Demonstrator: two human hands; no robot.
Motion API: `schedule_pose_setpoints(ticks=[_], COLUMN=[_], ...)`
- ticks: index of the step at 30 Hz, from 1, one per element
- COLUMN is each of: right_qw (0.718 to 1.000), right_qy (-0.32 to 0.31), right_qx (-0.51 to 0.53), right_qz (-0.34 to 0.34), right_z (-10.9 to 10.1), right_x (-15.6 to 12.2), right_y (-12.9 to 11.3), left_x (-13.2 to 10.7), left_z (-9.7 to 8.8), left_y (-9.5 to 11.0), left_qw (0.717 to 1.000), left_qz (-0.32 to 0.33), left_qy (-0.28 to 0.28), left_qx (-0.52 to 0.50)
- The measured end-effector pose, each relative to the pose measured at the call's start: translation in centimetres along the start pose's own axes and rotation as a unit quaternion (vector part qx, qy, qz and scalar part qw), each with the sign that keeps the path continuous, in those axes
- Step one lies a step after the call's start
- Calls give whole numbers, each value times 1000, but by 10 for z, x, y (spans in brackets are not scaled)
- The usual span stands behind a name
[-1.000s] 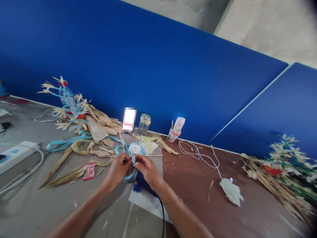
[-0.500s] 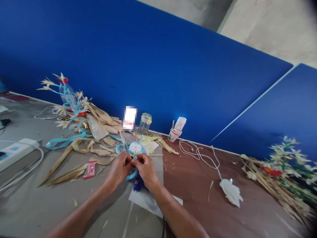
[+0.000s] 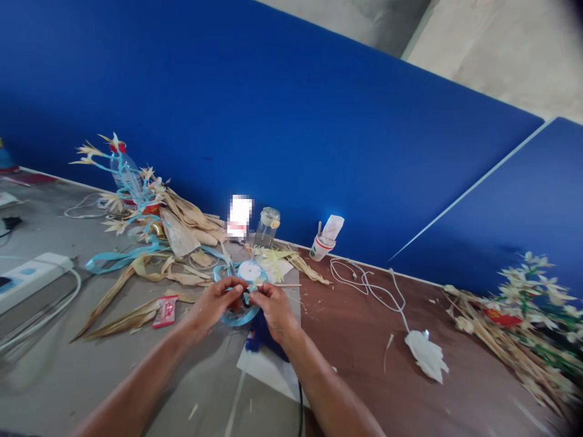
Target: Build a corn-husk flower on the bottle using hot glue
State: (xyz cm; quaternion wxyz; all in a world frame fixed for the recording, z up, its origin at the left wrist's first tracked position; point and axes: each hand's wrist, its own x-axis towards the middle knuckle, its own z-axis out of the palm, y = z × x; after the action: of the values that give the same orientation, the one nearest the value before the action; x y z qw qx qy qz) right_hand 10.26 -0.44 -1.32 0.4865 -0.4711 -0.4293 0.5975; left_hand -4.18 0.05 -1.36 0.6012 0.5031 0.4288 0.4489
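Note:
My left hand [image 3: 212, 304] and my right hand [image 3: 274, 309] meet over the table, fingertips pinched together on a light blue ribbon [image 3: 237, 317] that loops below them. A white ribbon spool [image 3: 250, 271] lies just beyond the fingers. Under my right wrist lies a dark blue glue gun [image 3: 259, 338] with a black cord, resting on a white sheet [image 3: 268, 368].
Dried husk leaves [image 3: 182, 226] and blue ribbon pile up at the left near a plastic bottle [image 3: 124, 173]. A glass jar [image 3: 265, 227], a paper cup [image 3: 321, 246], a white cable [image 3: 364, 280], a power strip [image 3: 27, 280] and a bundle of straw flowers [image 3: 519, 315] lie around. A blue partition [image 3: 282, 121] stands behind.
Both hands have moved slightly away from me, and the ribbon loop under the fingers has grown wider. The view has shifted a little.

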Motion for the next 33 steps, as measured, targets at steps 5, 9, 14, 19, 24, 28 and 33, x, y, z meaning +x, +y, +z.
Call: schedule_pose_setpoints(ticks=[5, 9, 14, 19, 24, 28, 33], right_qw=[997, 997, 997, 996, 996, 973, 936], right_qy=[-78, -73, -70, -78, -9, 4, 27], right_qx=[19, 21, -1, -17, -89, -208, -302], right_qz=[17, 28, 29, 31, -30, -103, -181], right_z=[7, 7, 7, 6, 5, 7, 14], right_x=[-4, -3, -1, -2, -3, -9, -21], right_y=[-2, 2, 3, 2, 2, -2, -1], left_x=[0, -1, -1, -1, 1, 2, 2], left_z=[0, 0, 0, 1, -2, -2, 2], left_y=[2, 3, 4, 6, 6, 6, 5], left_qw=[995, 993, 991, 991, 990, 986, 979], left_qz=[-28, -49, -65, -72, -71, -76, -80], left_qy=[-45, -36, -41, -31, -8, -5, -19], left_qx=[-85, -101, -110, -110, -121, -148, -187])
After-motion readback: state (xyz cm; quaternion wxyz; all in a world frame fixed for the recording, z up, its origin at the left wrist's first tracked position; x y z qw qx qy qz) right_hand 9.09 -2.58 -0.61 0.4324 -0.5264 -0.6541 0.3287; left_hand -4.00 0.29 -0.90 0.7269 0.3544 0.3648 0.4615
